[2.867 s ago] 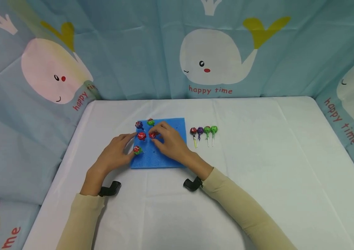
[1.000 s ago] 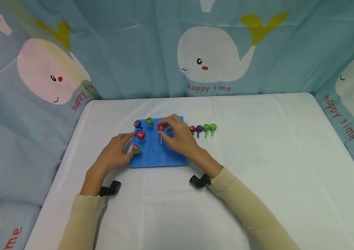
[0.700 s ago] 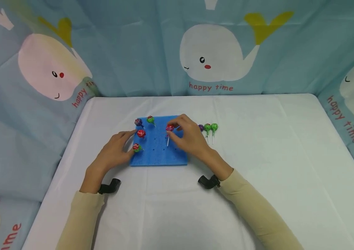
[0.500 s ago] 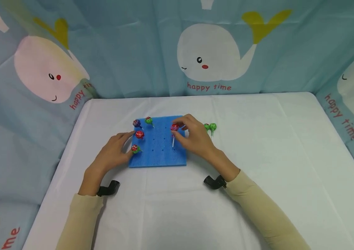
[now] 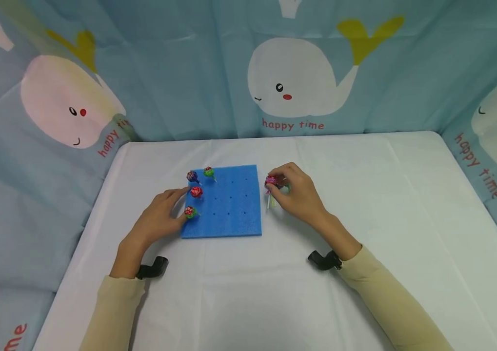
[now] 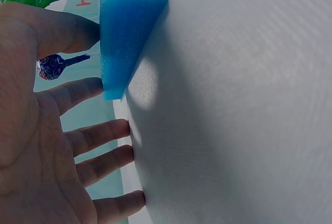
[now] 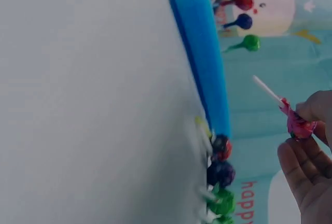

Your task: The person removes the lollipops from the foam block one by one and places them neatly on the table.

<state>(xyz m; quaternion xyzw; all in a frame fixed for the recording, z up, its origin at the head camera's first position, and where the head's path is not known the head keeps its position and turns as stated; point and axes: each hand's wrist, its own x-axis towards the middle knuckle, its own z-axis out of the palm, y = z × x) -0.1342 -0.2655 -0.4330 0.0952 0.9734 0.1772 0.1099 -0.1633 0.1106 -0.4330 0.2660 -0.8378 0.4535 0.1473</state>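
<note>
My right hand (image 5: 298, 197) pinches a pink-red wrapped lollipop (image 7: 301, 127) by its head, with the white stick free. It is just right of a blue foam board (image 5: 239, 224) with small holes. My left hand (image 5: 159, 213) spreads straight fingers, thumb and index fingertip touching the board's left edge. Along that side stand a blue-purple lollipop (image 5: 192, 176), a red one (image 5: 196, 192) and a green-and-red one (image 5: 190, 212). Another green-and-red lollipop (image 5: 208, 172) stands in the back row.
Loose lollipops lie in a row right of the board, mostly hidden by my right hand in the head view. The right wrist view shows a dark red one (image 7: 221, 147), a purple one (image 7: 221, 173) and green ones (image 7: 223, 201). A white cloth (image 5: 388, 214) covers the table.
My right hand has pulled the pink-red lollipop up out of the board and carried it right, past the board's edge to the loose row. My left hand has stayed at the board.
</note>
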